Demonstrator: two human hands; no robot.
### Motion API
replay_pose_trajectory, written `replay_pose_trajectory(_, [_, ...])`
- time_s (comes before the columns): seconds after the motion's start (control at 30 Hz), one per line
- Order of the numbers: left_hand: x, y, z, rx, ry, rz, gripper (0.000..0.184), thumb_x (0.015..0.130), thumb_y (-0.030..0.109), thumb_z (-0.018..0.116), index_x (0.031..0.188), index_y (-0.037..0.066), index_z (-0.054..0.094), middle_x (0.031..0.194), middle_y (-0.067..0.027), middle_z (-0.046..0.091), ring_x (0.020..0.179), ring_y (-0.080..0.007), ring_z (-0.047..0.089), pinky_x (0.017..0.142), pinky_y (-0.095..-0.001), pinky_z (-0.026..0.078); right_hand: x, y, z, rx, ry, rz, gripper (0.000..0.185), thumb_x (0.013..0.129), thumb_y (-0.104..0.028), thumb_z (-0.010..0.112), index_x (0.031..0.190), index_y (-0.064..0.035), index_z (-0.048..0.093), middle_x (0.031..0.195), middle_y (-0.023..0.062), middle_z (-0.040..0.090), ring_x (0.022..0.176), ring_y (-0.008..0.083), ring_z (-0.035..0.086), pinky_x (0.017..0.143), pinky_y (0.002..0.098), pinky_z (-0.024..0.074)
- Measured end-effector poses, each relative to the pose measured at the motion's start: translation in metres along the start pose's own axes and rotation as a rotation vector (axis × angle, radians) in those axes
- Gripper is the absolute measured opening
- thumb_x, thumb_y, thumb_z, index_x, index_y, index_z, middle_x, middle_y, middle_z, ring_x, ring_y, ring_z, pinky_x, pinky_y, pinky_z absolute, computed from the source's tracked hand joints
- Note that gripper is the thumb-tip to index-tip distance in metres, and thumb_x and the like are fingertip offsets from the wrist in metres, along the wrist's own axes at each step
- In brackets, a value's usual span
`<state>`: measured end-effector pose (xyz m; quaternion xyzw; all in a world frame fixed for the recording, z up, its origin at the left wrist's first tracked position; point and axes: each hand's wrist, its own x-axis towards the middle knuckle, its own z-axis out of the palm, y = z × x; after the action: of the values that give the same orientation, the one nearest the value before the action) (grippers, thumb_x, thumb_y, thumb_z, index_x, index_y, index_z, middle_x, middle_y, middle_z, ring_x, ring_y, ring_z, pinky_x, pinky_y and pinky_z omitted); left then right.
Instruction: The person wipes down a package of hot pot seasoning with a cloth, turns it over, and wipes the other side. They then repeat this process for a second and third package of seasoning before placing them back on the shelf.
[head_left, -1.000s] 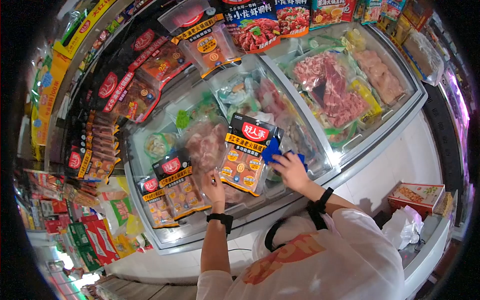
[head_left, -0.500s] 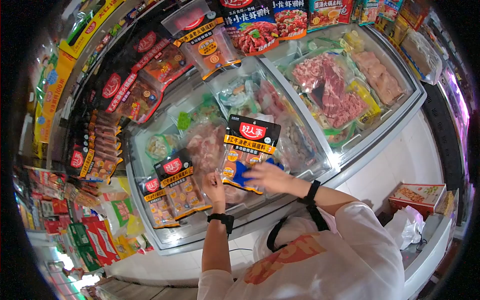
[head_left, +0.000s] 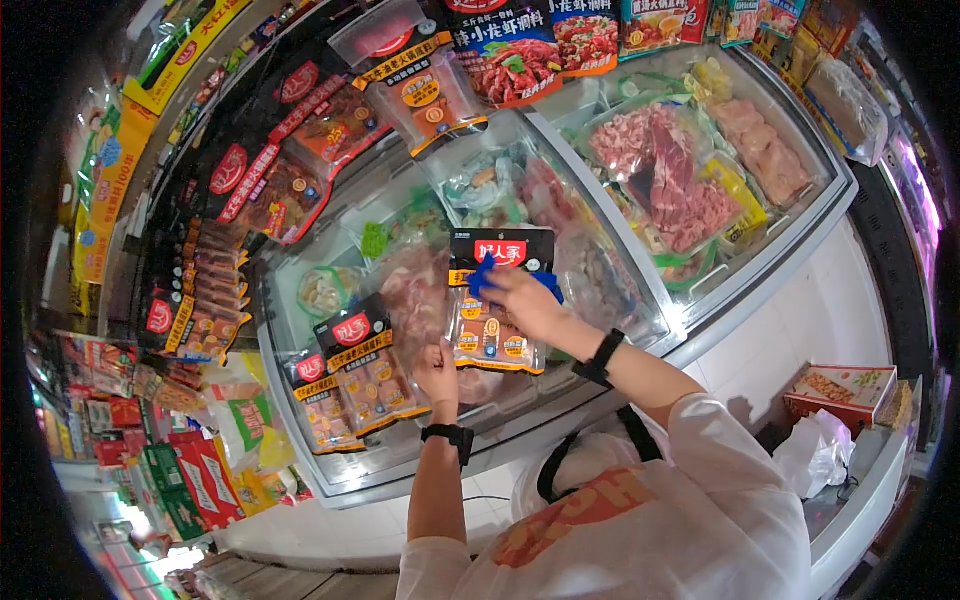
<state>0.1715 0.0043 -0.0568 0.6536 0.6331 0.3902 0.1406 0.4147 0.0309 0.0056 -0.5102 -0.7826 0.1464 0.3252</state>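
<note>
A black and orange food packet point(head_left: 496, 335) stands tilted over the glass lid of the freezer. My left hand point(head_left: 436, 376) has its fingers closed on the packet's lower left edge. In my right hand point(head_left: 524, 303) is a blue cloth point(head_left: 487, 274), pressed on the upper front of the packet and covering part of its label. Just left of my left hand, two similar packets point(head_left: 370, 374) lie overlapping on the glass.
The chest freezer point(head_left: 600, 200) shows bagged meat point(head_left: 665, 180) under its glass. More packets point(head_left: 285, 195) lie along its far left side. A red and white box point(head_left: 840, 395) and a white plastic bag point(head_left: 815, 455) sit at the right.
The blue cloth in my right hand has gone from the packet's right side across its lower front, then up to the top. The packet has turned slightly more upright.
</note>
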Motion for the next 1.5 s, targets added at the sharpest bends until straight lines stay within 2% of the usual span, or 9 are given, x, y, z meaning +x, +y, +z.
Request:
replay_pose_trajectory(0.07, [-0.001, -0.001, 0.001, -0.001, 0.002, 0.023, 0.034, 0.085, 0.016, 0.067, 0.06, 0.005, 0.047, 0.055, -0.0089, 0.047, 0.054, -0.0268, 0.047, 0.054, -0.0403, 0.036, 0.011, -0.011, -0.002, -0.104, -0.009, 0.119, 0.033, 0.074, -0.013, 0.065, 0.105, -0.0047, 0.068, 0.124, 0.0154, 0.058, 0.123, 0.033, 0.05, 0.105, 0.0396, 0.0405])
replay_pose_trajectory(0.2, [0.0, -0.004, 0.002, 0.02, -0.001, 0.047, 0.035, 0.085, 0.016, 0.067, 0.059, 0.005, 0.046, 0.055, -0.009, 0.047, 0.052, -0.027, 0.047, 0.052, -0.0399, 0.036, -0.007, -0.026, 0.044, 0.002, -0.168, -0.361, 0.029, 0.075, -0.01, 0.06, 0.103, -0.0074, 0.069, 0.126, 0.0133, 0.058, 0.123, 0.0292, 0.051, 0.105, 0.037, 0.0415])
replay_pose_trajectory(0.4, [0.0, 0.005, 0.0, 0.021, 0.013, 0.037, 0.034, 0.083, 0.016, 0.068, 0.059, 0.005, 0.047, 0.054, -0.0089, 0.048, 0.051, -0.0264, 0.048, 0.051, -0.0392, 0.036, 0.044, -0.002, 0.024, -0.126, -0.072, 0.176, 0.046, 0.071, -0.011, 0.07, 0.116, -0.0054, 0.063, 0.13, 0.0159, 0.055, 0.126, 0.0331, 0.048, 0.106, 0.04, 0.0398])
replay_pose_trajectory(0.47, [0.001, 0.003, -0.001, 0.033, 0.022, 0.039, 0.033, 0.082, 0.015, 0.068, 0.059, 0.005, 0.047, 0.054, -0.0087, 0.048, 0.051, -0.0261, 0.048, 0.051, -0.0388, 0.037, 0.046, -0.008, 0.025, -0.205, -0.166, 0.173, 0.05, 0.068, -0.011, 0.073, 0.117, -0.0045, 0.063, 0.133, 0.016, 0.054, 0.127, 0.0323, 0.047, 0.107, 0.0401, 0.0389])
replay_pose_trajectory(0.57, [0.002, 0.002, 0.0, 0.037, 0.011, 0.081, 0.032, 0.081, 0.014, 0.068, 0.059, 0.005, 0.047, 0.055, -0.0084, 0.049, 0.051, -0.0253, 0.05, 0.05, -0.038, 0.038, 0.035, -0.004, 0.049, -0.051, -0.185, -0.159, 0.047, 0.067, -0.008, 0.07, 0.114, -0.0041, 0.066, 0.133, 0.0151, 0.053, 0.126, 0.0313, 0.048, 0.107, 0.0379, 0.0384])
replay_pose_trajectory(0.73, [0.0, -0.005, 0.002, 0.016, -0.026, -0.004, 0.029, 0.08, 0.011, 0.069, 0.061, 0.005, 0.049, 0.057, -0.0077, 0.05, 0.051, -0.0243, 0.049, 0.051, -0.0372, 0.038, 0.024, -0.026, 0.042, -0.266, -0.118, -0.122, 0.037, 0.075, -0.011, 0.061, 0.111, -0.0028, 0.067, 0.131, 0.0136, 0.055, 0.128, 0.0298, 0.046, 0.108, 0.0388, 0.0376])
replay_pose_trajectory(0.8, [0.001, -0.006, -0.003, -0.004, -0.046, 0.026, 0.025, 0.081, 0.011, 0.068, 0.063, 0.004, 0.051, 0.058, -0.0081, 0.049, 0.053, -0.0244, 0.048, 0.052, -0.0369, 0.037, -0.002, -0.046, 0.048, -0.271, -0.262, -0.291, 0.038, 0.078, -0.014, 0.056, 0.113, -0.0025, 0.065, 0.132, 0.013, 0.054, 0.129, 0.028, 0.045, 0.109, 0.0386, 0.036])
replay_pose_trajectory(1.03, [0.001, 0.0, -0.002, -0.082, -0.017, -0.014, 0.01, 0.088, 0.01, 0.062, 0.08, 0.004, 0.063, 0.063, -0.0093, 0.049, 0.056, -0.0231, 0.046, 0.054, -0.0362, 0.035, -0.058, -0.064, 0.052, -0.344, -0.148, -0.502, 0.044, 0.077, -0.015, 0.054, 0.117, 0.001, 0.063, 0.134, 0.0126, 0.052, 0.13, 0.0264, 0.044, 0.113, 0.0382, 0.0326])
replay_pose_trajectory(1.5, [0.001, 0.014, -0.007, -0.064, -0.028, 0.016, 0.011, 0.085, 0.016, 0.068, 0.084, 0.006, 0.066, 0.066, -0.0069, 0.055, 0.058, -0.0223, 0.049, 0.058, -0.0368, 0.04, -0.076, -0.063, 0.04, -0.268, -0.338, -0.446, 0.029, 0.082, -0.02, 0.054, 0.105, -0.0076, 0.067, 0.135, 0.0095, 0.052, 0.126, 0.0234, 0.046, 0.102, 0.035, 0.0377])
